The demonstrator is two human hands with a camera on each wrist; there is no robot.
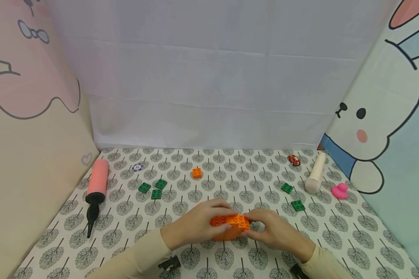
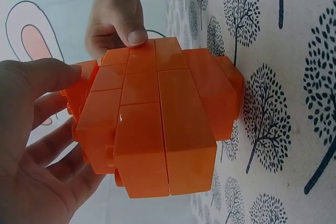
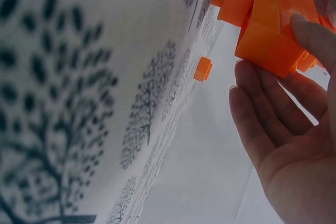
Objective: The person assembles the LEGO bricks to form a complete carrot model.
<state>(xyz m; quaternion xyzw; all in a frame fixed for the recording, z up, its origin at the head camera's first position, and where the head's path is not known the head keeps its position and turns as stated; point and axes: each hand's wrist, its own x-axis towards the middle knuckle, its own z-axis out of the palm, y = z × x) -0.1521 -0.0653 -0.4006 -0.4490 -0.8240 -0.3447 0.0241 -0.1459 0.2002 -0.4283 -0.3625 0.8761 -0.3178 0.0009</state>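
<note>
An orange building-brick block (image 1: 234, 221), stacked in stepped layers, stands on the tree-print cloth at the front middle. My left hand (image 1: 209, 219) grips its left side, with the thumb over a small brick at the studded top in the left wrist view. At the right end, my right hand (image 1: 272, 229) pinches the block between thumb and fingers. In the right wrist view, that thumb presses one orange face (image 3: 283, 22) while fingertips meet the far edge. The lower layers are narrower than the upper ones in the left wrist view.
A loose orange brick (image 1: 196, 173) lies beyond the hands. Green bricks (image 1: 156, 194) sit left and more green bricks (image 1: 298, 205) right. A pink hand pump (image 1: 98, 178), poker chip (image 1: 137, 167), toy car (image 1: 294, 160), white cylinder (image 1: 315, 172) and pink duck (image 1: 340, 191) lie farther out.
</note>
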